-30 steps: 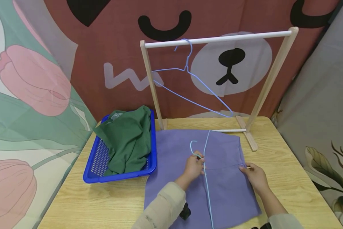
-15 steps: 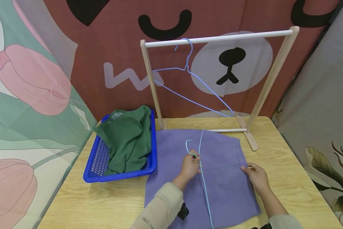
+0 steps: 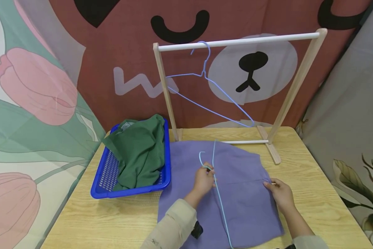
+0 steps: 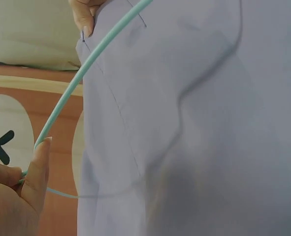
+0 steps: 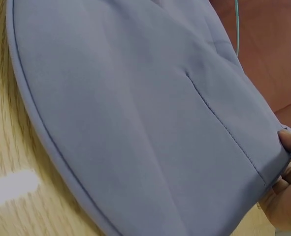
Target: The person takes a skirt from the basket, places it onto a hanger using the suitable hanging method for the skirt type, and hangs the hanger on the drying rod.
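Note:
My left hand [image 3: 204, 181] grips a light teal wire hanger [image 4: 81, 73] just below its hook. The hanger is held above a purple garment [image 3: 245, 207] that is spread on the table. My right hand [image 3: 282, 197] pinches the garment's right edge between thumb and fingers. A close look from the right wrist shows the purple cloth [image 5: 111, 108] with a short stitched seam that runs toward the pinched edge. In the left wrist view, the hanger's shadow falls across the fabric.
Behind the garment stands a wooden rack [image 3: 290, 86] with a white bar. A blue-violet hanger [image 3: 225, 90] hangs bare from it. To the left, a blue basket [image 3: 96, 180] holds green cloth [image 3: 139, 155]. All of this is on a wooden table [image 3: 311, 193].
My left hand has carried the teal hanger leftward over the garment. The garment's far right corner has dropped a little, while my right hand stays nearly in place on the edge.

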{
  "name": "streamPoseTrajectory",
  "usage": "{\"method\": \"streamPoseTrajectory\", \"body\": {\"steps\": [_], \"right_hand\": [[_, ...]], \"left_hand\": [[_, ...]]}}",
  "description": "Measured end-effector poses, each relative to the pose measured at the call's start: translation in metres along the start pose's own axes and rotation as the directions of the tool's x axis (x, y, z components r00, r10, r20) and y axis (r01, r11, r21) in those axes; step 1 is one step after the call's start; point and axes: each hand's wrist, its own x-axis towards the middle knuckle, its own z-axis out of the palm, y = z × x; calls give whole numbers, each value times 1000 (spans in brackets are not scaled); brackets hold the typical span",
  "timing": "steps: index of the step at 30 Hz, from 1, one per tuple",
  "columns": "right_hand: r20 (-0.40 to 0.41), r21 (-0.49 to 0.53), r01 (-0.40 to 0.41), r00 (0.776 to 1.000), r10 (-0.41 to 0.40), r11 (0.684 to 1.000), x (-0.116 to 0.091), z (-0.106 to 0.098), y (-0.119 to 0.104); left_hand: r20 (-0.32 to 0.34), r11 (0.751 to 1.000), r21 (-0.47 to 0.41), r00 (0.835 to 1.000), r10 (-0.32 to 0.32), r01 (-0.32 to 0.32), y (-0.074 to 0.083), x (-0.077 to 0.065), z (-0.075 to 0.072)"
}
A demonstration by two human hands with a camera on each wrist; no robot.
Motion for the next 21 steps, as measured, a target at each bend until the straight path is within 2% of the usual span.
{"method": "streamPoseTrajectory", "body": {"steps": [16,21], "right_hand": [[-82,28,2,997,0,1000,3,2,7],[-103,16,-5,995,7,1000,5,2,12]], "left_hand": [[21,996,85,999,28,-30,2,2,-12],[8,994,109,1000,25,-26,4,2,-15]]}}
